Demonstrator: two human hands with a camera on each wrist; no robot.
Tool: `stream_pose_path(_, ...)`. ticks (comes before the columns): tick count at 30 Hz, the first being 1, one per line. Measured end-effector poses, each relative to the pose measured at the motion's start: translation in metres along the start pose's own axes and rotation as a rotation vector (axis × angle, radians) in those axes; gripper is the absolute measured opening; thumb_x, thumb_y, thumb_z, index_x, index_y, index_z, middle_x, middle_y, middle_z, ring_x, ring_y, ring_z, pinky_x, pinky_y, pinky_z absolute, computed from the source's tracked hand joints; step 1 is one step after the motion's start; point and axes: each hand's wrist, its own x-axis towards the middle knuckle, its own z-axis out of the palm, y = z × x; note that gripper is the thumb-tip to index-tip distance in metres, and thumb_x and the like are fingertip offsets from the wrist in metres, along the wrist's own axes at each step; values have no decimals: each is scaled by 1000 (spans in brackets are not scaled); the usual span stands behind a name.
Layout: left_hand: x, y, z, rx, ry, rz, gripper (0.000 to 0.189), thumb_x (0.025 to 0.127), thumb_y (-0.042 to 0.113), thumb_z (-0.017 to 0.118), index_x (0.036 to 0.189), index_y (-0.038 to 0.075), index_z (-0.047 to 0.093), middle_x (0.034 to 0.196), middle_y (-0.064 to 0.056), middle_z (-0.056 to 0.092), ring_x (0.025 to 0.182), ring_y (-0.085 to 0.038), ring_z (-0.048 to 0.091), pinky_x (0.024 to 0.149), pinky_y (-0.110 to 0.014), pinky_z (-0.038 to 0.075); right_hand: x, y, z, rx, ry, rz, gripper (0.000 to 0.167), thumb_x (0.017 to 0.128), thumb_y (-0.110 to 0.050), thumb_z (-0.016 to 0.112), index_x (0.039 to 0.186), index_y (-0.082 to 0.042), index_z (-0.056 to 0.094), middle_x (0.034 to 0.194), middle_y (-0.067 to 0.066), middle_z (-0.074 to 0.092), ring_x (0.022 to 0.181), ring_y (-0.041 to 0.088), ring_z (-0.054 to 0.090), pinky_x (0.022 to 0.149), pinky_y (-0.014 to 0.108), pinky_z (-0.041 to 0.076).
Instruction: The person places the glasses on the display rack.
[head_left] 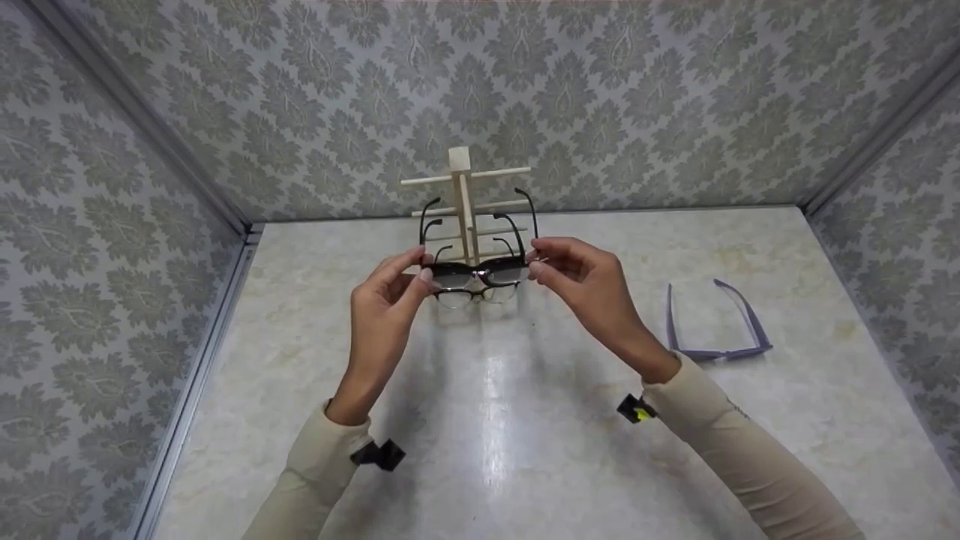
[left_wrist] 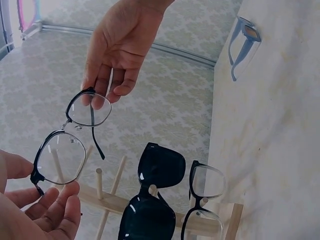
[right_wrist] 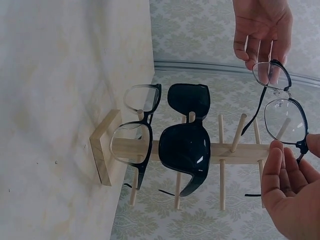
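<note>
My left hand (head_left: 382, 300) and right hand (head_left: 592, 281) pinch opposite ends of half-rim eyeglasses (right_wrist: 282, 94) with dark upper rims and clear lenses. Both wrist views show these glasses raised near the upper part of a wooden display stand (head_left: 460, 159), with their temples extending toward it. Lower on the stand hang black sunglasses (right_wrist: 184, 144) with dark lenses. Below those, on the lowest pegs, sit dark-framed eyeglasses (right_wrist: 146, 120) with clear lenses. In the head view the held glasses overlap the sunglasses, so their own lenses are hard to separate.
Purple-blue glasses (head_left: 724, 352) lie on the marbled table (head_left: 300, 405) to the right, temples unfolded. Behind the stand rises a patterned wall panel (head_left: 517, 90). More panels enclose the left and right sides. Bare wooden pegs (head_left: 502, 172) stick out near the stand's top.
</note>
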Motion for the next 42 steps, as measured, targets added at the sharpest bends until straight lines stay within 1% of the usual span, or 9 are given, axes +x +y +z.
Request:
stream_pose_path(3,3,-1,0,3,1,-17,36,107,3,71,143,-4,70,129,-21,72,96,-31,76,90,-37,64,3,0,-1,1,-4,-1,29,106,-8,75,135,-2,76,120,11,78,104,26,76,90,39,65)
stream_pose_path(8,8,-2,0,24,8,-43,36,108,5,70,143,-3,70,129,-17,73,94,-27,76,90,-35,64,8,2,-2,-2,-6,-1,28,107,-8,75,134,-3,76,119,9,79,102,26,76,90,38,65)
stream_pose_path(14,15,-5,-1,10,7,-87,36,108,6,69,143,-2,70,133,-16,74,94,-24,76,90,-35,63,15,7,-2,7,-22,-4,29,107,-8,75,134,-1,76,118,10,78,103,26,77,91,37,65)
stream_pose_path(19,22,-6,-1,-1,20,-117,35,108,6,69,142,-2,71,132,-17,75,90,-21,76,88,-34,64,21,9,-2,10,-19,7,27,106,-8,75,133,-1,76,116,10,78,101,26,77,89,37,65)
stream_pose_path(27,29,-8,-2,-29,15,-137,36,108,7,70,142,-6,70,131,-19,75,90,-22,77,87,-36,64,30,10,-2,12,-20,17,28,106,-11,76,133,-2,77,116,10,78,99,29,77,89,42,65)
stream_pose_path(31,32,-7,-3,-22,10,-157,36,108,10,70,141,-5,71,131,-18,75,90,-21,77,87,-35,64,34,9,-2,10,-23,22,30,106,-11,77,134,-1,77,116,11,78,99,33,77,88,39,65)
stream_pose_path(35,36,-7,-4,-30,14,-170,36,108,10,70,141,-5,70,132,-18,75,90,-21,76,88,-37,64,39,10,-2,8,-25,35,30,105,-11,78,134,-1,77,116,12,79,98,31,77,86,34,64)
stream_pose_path(39,40,-9,-5,-44,18,-188,36,108,8,70,142,-4,70,131,-17,76,90,-22,76,89,-38,65,43,10,-2,2,-29,36,30,105,-10,78,133,-1,77,114,12,79,97,28,78,86,34,64)
stream_pose_path(42,42,-10,-5,-48,21,-201,36,108,7,70,142,-4,70,131,-18,75,89,-22,76,88,-37,65,46,11,-1,1,-40,42,31,105,-11,77,134,-1,76,115,13,78,99,27,78,89,35,64)
